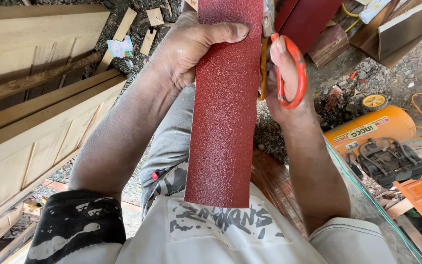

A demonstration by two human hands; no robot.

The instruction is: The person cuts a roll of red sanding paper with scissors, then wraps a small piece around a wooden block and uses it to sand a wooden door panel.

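Seen from the head camera, gravel ground lies below, with pale wooden door panels at left and an orange air compressor at right. The left hand has its grip clamped on a long strip of dark red sandpaper, which hangs over the lap. The right hand grips orange-handled scissors at the strip's edge; their blades are probably hidden.
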